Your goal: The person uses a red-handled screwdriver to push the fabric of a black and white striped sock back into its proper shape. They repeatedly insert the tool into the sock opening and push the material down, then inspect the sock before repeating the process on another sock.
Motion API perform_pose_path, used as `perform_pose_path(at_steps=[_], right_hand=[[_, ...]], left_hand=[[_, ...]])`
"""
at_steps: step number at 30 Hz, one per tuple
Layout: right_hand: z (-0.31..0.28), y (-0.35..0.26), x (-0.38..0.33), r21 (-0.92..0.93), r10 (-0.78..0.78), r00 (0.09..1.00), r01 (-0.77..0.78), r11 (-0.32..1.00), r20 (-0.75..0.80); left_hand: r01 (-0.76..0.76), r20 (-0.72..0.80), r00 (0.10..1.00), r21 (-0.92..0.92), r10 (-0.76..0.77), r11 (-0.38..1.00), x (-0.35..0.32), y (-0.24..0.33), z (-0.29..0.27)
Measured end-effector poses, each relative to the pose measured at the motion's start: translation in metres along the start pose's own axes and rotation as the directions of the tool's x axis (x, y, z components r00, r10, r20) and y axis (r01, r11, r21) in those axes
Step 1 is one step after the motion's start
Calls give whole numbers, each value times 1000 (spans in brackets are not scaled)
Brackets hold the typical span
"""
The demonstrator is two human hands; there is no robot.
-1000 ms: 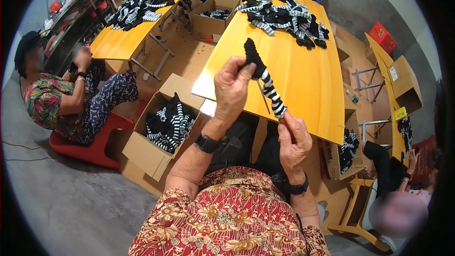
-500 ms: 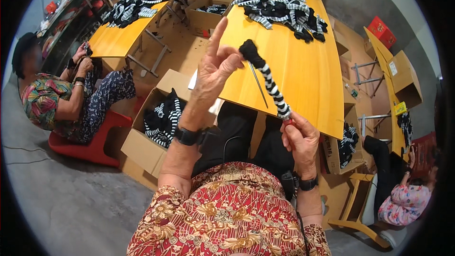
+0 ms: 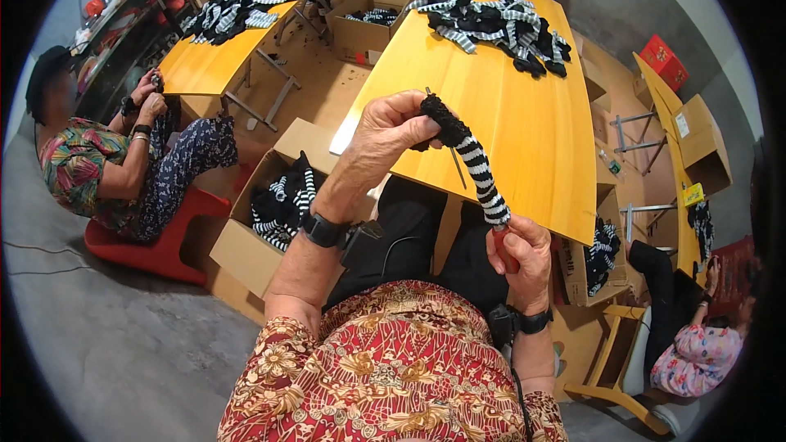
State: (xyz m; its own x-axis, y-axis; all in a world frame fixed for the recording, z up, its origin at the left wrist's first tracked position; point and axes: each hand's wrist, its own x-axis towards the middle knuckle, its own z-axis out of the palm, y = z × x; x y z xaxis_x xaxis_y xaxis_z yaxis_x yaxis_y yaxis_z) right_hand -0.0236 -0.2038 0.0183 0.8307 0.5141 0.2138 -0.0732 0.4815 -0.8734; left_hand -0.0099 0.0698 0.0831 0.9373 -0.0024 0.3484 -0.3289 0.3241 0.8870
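Observation:
A black-and-white striped knitted tube [image 3: 481,176] with a bunched black end stretches between my hands over the near table edge. My left hand [image 3: 386,137] pinches the black end between thumb and fingers. A red handle [image 3: 503,250] sits in the closed fingers of my right hand [image 3: 526,259], right at the striped end of the tube. Whether the handle's shaft runs inside the knit is hidden. A thin dark rod [image 3: 458,169] shows just beside the tube; I cannot tell if it lies on the table or hangs from the knit.
Striped knits [image 3: 503,24] lie heaped on the far part of my yellow table [image 3: 524,131]. Open cartons of knits stand at left [image 3: 237,254] and right [image 3: 577,274]. A seated person [image 3: 98,155] works at left, another [image 3: 696,352] at right; a third sits beyond the table.
My left hand, which had its index finger raised beside the knit, has come down and now grips its black end. My right hand has lowered slightly, showing more red handle.

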Motion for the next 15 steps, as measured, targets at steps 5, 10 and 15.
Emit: perform_pose_path(at_steps=[5,10,15], right_hand=[[-6,-2,5,137,69,997,-72,988,28],[-22,-4,7,318,236,961,-271,908,144],[-35,-10,14,408,258,939,-333,850,229]], left_hand=[[-21,-62,998,-40,18,999,0,7,7],[-5,32,1000,132,1,991,0,17,5],[112,88,988,194,-131,975,-3,23,19]])
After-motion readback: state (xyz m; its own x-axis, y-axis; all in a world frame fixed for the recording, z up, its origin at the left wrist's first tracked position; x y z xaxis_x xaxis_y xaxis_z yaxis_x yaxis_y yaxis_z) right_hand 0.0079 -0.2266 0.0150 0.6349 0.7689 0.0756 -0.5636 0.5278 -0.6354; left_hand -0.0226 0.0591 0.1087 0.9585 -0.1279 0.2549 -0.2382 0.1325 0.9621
